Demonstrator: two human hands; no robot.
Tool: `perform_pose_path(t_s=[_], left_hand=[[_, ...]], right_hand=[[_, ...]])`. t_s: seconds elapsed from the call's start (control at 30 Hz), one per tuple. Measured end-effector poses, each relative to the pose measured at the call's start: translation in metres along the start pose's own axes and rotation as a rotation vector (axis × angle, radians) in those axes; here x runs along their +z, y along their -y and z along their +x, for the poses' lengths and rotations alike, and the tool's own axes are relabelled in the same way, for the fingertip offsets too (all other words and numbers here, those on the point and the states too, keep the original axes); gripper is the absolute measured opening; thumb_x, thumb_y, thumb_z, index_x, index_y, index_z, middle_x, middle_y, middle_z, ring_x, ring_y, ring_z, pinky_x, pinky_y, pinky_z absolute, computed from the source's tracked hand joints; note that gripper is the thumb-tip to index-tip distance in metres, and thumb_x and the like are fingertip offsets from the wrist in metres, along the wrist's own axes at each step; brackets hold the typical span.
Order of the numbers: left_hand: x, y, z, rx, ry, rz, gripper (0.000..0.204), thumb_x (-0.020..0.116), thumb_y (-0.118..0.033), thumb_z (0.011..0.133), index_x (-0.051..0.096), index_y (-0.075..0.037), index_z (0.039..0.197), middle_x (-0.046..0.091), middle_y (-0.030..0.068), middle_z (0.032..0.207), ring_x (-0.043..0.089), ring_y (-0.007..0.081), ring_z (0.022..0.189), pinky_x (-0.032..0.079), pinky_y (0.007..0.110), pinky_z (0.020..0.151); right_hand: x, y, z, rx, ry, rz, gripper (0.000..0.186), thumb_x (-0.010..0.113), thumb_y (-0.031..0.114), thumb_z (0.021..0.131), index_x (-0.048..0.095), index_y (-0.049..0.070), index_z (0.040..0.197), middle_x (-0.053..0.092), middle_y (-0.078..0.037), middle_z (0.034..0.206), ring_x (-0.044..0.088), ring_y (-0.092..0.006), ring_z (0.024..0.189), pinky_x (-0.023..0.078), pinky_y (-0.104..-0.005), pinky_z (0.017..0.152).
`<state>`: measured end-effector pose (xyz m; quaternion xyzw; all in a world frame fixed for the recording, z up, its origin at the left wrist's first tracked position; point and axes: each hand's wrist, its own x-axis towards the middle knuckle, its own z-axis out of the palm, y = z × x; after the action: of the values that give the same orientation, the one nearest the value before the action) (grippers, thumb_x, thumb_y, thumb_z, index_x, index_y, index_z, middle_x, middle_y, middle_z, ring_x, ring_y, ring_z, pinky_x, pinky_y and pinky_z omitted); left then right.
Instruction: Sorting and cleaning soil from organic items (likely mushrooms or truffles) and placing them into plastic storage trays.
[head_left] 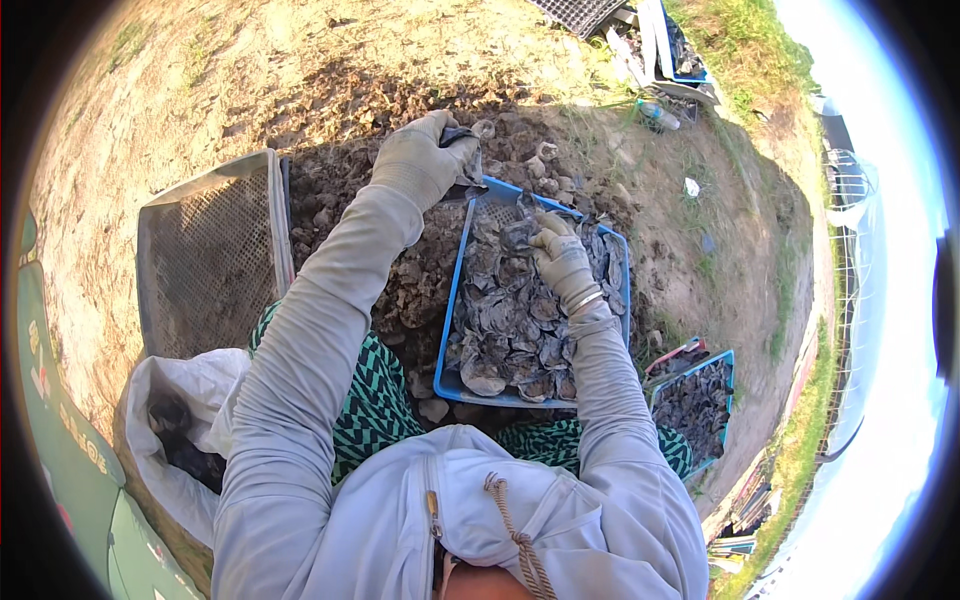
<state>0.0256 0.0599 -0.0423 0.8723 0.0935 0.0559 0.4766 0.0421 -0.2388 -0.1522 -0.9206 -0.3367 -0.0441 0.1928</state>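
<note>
L hand (420,162) grips dk film scrap (472,174), R hand (562,262) at pcs (505,325) in blue tray (480,399), can't tell grip.

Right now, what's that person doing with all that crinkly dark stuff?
The person is handling it with gloves on. The left hand grips a dark piece by the far left corner of the blue tray. The right hand is at the crumpled pieces filling that tray. A mesh crate and a white sack are on the left.

sunlit bare earth (95,200) | green grass (745,45) | bright sky (885,80) | apparently a hooped frame (848,182), distant
</note>
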Motion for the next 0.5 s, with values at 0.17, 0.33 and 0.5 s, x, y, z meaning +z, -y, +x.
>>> perform_pose_path(t_s=[0.17,0.33,0.5], left_hand=[[0.003,-0.013,-0.004,-0.018,0.087,-0.076,0.036,0.063,-0.039,0.081,0.063,-0.007,0.097,0.068,0.0116,0.091,0.065,0.0248,0.086,0.049,0.035,0.077],[0.007,-0.01,-0.001,0.034,0.078,-0.114,0.037,0.065,-0.039,0.081,0.063,-0.006,0.098,0.068,0.0119,0.091,0.065,0.0235,0.085,0.05,0.033,0.075],[-0.004,-0.014,-0.01,-0.016,0.107,-0.175,0.023,0.069,-0.024,0.082,0.065,-0.006,0.096,0.067,0.006,0.089,0.061,0.0119,0.079,0.049,0.026,0.072]], right_hand=[[0.021,0.001,-0.046,0.335,0.19,0.387,0.022,0.063,0.003,0.073,0.062,0.004,0.095,0.058,-0.016,0.118,0.053,-0.0306,0.112,0.042,-0.035,0.095],[0.069,-0.008,-0.048,0.59,-0.024,0.452,0.039,0.07,0.021,0.08,0.061,0.003,0.113,0.06,-0.014,0.107,0.058,-0.0231,0.099,0.045,-0.0303,0.087],[0.072,0.028,-0.041,0.483,-0.003,0.264,0.039,0.075,0.023,0.073,0.066,0.009,0.108,0.057,-0.018,0.113,0.054,-0.0303,0.107,0.042,-0.0342,0.094]])
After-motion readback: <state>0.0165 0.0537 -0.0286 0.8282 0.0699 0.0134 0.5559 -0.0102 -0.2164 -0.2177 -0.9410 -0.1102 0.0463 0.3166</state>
